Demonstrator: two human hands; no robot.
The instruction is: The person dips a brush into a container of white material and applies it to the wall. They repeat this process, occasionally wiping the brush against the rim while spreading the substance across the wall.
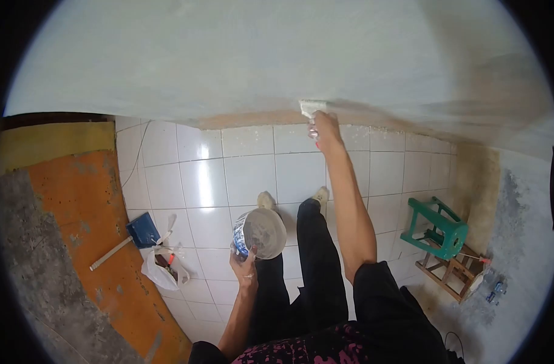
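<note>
The person wore a dark top with a splashed pink pattern (301, 349) and short black sleeves (386, 297) that left both forearms bare. The trousers (313, 267) were black and long, reaching down to the ankles. On the feet were pale, cream-coloured shoes (320, 194), scuffed and dusty-looking. The hands wore no gloves; no watch or rings could be made out.

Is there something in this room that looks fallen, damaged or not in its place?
Yes. The green plastic stool lies tipped on its side across a wooden stool by the right wall. The wall base shows a bare brownish strip where the right hand works a putty knife.
</note>
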